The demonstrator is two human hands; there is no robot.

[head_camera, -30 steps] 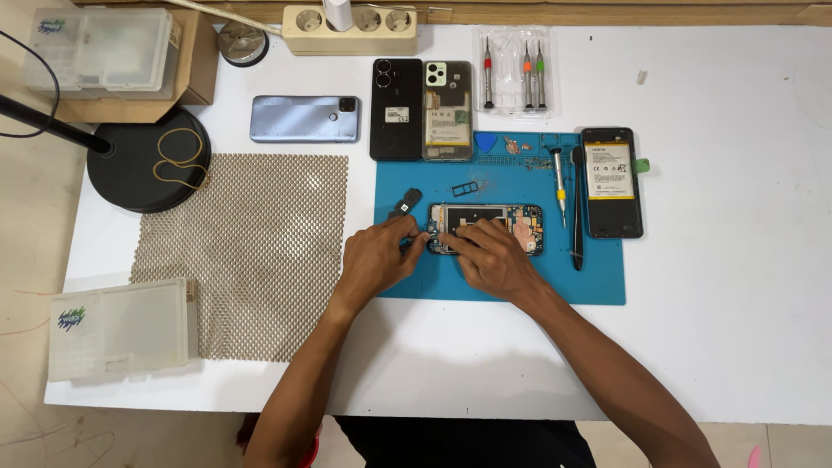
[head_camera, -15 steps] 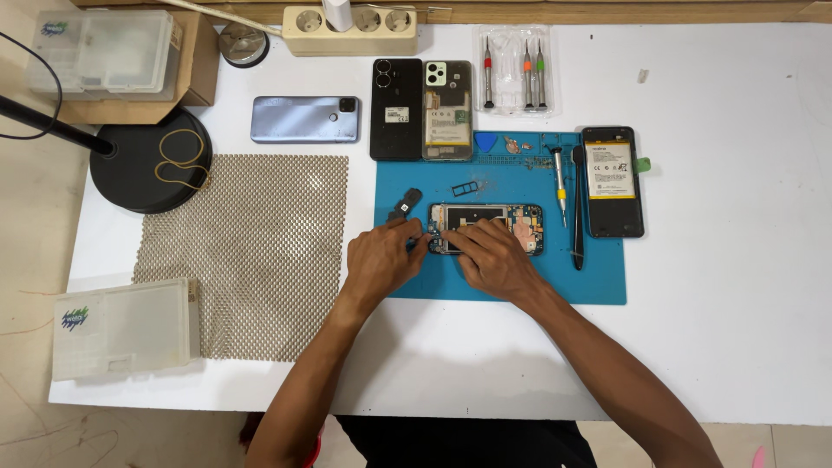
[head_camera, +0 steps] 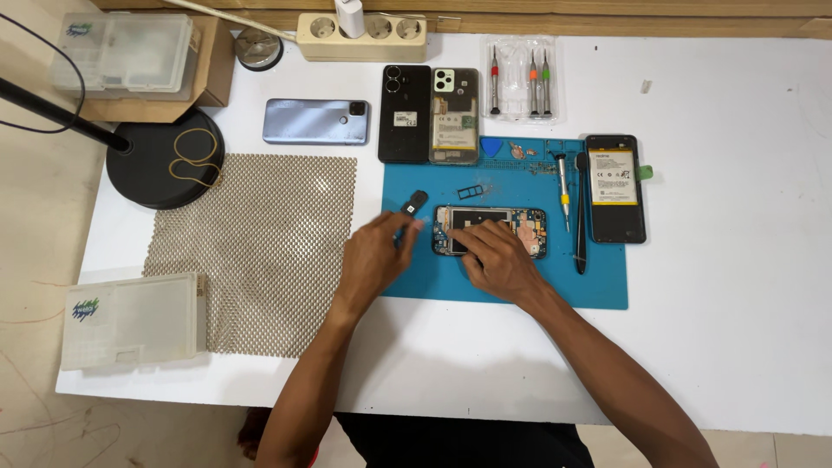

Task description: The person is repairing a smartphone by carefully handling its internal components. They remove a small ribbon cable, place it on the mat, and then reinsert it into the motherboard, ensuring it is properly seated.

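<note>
An opened phone (head_camera: pixel 520 227) with its circuit board showing lies on the blue work mat (head_camera: pixel 511 286). My right hand (head_camera: pixel 496 257) lies over its left half, fingers pressing it down. My left hand (head_camera: pixel 374 258) hovers at the mat's left edge, just left of the phone. Its fingertips point toward a small black part (head_camera: pixel 415 204) and sit just below it. Those fingers are loosely curled; whether they pinch anything is too small to tell. A little SIM tray (head_camera: pixel 471 191) lies above the phone.
On the mat's right side lie a screwdriver (head_camera: pixel 562 186), a black pry tool (head_camera: pixel 581 212) and a battery-side phone panel (head_camera: pixel 614 187). Three more phones (head_camera: pixel 316 120) (head_camera: pixel 404 113) (head_camera: pixel 454 115), a screwdriver pack (head_camera: pixel 518 78) and a power strip (head_camera: pixel 362 35) sit behind. A mesh pad (head_camera: pixel 260 247), lamp base (head_camera: pixel 165 158) and plastic boxes (head_camera: pixel 130 319) are left.
My left hand has pulled back to the left, off the opened phone, toward the mat's edge. My right hand stays on the phone.
</note>
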